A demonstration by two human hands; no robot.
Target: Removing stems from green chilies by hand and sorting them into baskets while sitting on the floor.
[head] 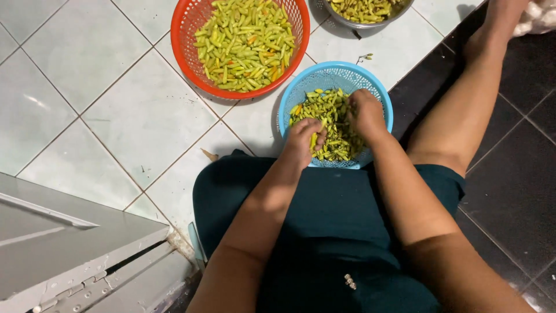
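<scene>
While seated, both hands (bare) point(336, 127), blue basket point(301, 87), chillies point(324, 107).

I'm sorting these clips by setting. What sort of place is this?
Probably a home kitchen or back area, with the work done on the floor: pale floor tiles, an orange basket and a blue basket of small green chillies, both hands in the blue one.

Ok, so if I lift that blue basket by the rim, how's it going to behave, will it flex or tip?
The blue basket looks like thin perforated plastic, so the rim would probably flex a little. It is only partly filled with small green chillies, so it is likely light. The chillies lie loose and heaped, so they may slide to one side if it tilts. Both the left hand and right hand are inside it.
</scene>
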